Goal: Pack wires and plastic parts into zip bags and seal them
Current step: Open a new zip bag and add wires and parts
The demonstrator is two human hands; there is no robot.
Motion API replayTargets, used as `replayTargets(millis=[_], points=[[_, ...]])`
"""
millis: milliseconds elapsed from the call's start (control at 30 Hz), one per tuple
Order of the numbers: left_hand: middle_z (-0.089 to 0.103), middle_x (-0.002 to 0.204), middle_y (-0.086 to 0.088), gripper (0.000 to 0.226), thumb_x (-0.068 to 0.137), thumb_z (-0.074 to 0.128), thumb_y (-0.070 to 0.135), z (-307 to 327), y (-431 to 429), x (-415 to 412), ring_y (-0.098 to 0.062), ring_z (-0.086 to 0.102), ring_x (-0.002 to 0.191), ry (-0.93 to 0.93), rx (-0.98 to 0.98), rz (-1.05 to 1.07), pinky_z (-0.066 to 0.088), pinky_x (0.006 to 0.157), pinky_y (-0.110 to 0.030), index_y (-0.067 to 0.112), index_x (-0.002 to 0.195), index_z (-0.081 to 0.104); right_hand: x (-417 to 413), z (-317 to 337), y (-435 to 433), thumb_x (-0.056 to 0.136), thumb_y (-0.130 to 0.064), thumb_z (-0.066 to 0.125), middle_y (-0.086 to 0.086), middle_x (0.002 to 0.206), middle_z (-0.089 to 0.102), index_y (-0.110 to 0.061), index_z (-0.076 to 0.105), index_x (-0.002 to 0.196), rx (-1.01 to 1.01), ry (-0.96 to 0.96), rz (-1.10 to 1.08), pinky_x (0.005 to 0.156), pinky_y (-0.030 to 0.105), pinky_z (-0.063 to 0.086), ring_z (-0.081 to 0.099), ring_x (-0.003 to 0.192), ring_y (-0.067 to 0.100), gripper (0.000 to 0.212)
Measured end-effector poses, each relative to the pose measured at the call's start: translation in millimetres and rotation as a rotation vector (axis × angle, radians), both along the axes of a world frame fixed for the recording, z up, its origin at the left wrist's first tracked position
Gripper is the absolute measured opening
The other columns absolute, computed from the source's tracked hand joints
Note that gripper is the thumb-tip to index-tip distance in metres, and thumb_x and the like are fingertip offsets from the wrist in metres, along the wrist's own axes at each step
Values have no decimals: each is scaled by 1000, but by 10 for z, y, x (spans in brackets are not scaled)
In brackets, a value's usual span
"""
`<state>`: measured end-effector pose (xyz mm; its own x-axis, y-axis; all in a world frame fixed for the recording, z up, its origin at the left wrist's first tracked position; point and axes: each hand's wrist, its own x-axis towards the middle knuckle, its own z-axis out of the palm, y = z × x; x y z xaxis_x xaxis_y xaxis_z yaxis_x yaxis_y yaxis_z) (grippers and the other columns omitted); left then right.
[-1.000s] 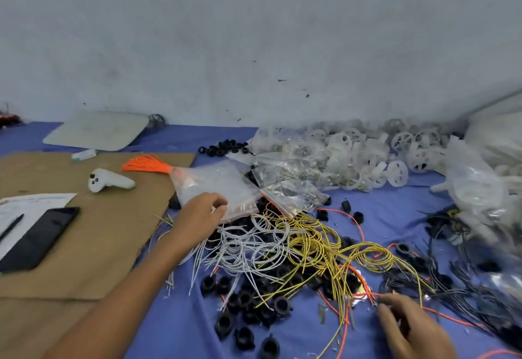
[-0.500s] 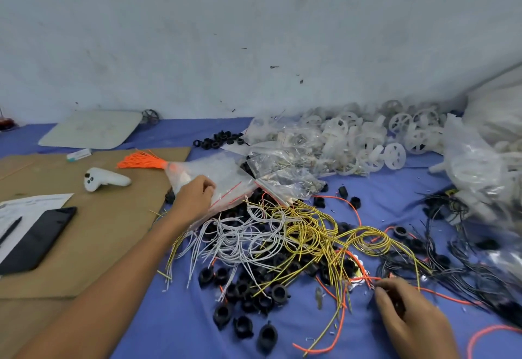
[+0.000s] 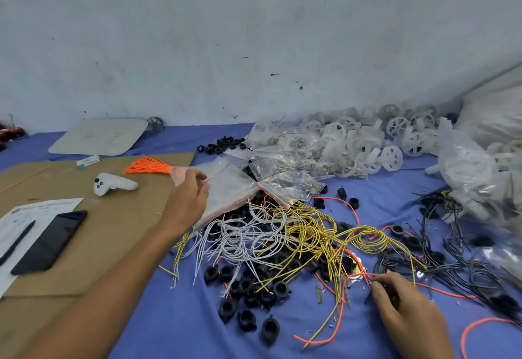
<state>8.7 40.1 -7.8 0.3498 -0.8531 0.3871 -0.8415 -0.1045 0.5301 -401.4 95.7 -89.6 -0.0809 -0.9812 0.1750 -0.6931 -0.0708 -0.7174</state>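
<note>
- left hand point(image 3: 188, 195) pinches a zip bag point(image 3: 226, 186) lying atop the tangled wires point(image 3: 282, 234).
- right hand point(image 3: 401, 308) curls closed on black wires point(image 3: 466, 276); black parts point(image 3: 248, 296) lie beside.
- white wheels point(image 3: 367, 144) lie beyond.

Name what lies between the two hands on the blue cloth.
Head view: tangled white wires, yellow wires and black plastic rings lie between left hand and right hand.

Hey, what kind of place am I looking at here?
Probably a small workshop or hand-packing bench for parts: loose heaps of yellow wires, black plastic rings and white plastic wheels lie on a blue cloth, beside a stack of zip bags.
</note>
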Motion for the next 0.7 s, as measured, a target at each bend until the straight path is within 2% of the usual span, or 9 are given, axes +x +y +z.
replayTargets(millis=[133,200,267,333,400,467,567,633,700], points=[[68,92,5,8,99,52,25,-182,256,-317,-17,64,89,241,78,-22,50,83,-37,23,94,58,-15,-3,8,84,-21,72,-13,69,62,-46,53,74,2,-4,16,59,36,44,58,67,15,33],[67,83,8,11,96,55,20,-266,408,-515,-9,61,79,292,81,-49,48,76,-26,25,89,61,-30,-3,8,85,-23,71,-16,71,62,-45,54,75,12,1,36,60,35,42,58,69,14,30],[67,79,8,23,93,57,9,-312,566,-728,1,58,69,315,126,-150,45,66,-15,29,87,65,-46,-9,12,87,-24,69,-19,76,62,-43,54,78,15,22,53,62,34,40,57,73,15,25],[69,91,6,36,88,56,-3,-345,727,-944,4,61,77,382,238,-324,48,74,-18,32,92,66,-50,-19,19,88,-25,67,-19,79,63,-41,54,80,10,40,57,63,34,40,59,78,17,22],[68,102,8,39,82,59,2,-366,874,-1122,-1,63,87,413,317,-441,51,81,-22,37,99,59,-55,-35,22,88,-25,67,-19,80,63,-40,55,81,-2,45,58,63,33,39,60,78,17,20],[65,102,10,33,81,57,13,-351,950,-1193,-9,63,88,320,273,-439,52,79,-26,41,94,47,-67,-53,20,88,-25,66,-18,78,63,-38,56,81,-16,49,63,61,32,38,58,74,15,17],[64,89,3,30,79,49,-4,-301,938,-1172,-21,62,89,23,216,-487,50,80,-39,25,83,55,-78,-69,18,87,-24,67,-16,76,65,-34,59,82,-34,40,74,61,35,42,61,74,17,14],[61,88,8,28,81,52,-5,-279,928,-1144,-13,60,86,-115,242,-499,48,81,-32,20,84,63,-84,-79,13,87,-25,67,-16,76,65,-34,59,82,-37,30,76,62,35,43,62,75,17,13],[56,90,16,24,86,57,2,-266,951,-1124,3,53,83,-139,258,-486,42,78,-19,24,90,64,-90,-94,12,88,-26,65,-16,76,64,-34,57,81,-36,24,79,62,34,42,59,73,15,13]])
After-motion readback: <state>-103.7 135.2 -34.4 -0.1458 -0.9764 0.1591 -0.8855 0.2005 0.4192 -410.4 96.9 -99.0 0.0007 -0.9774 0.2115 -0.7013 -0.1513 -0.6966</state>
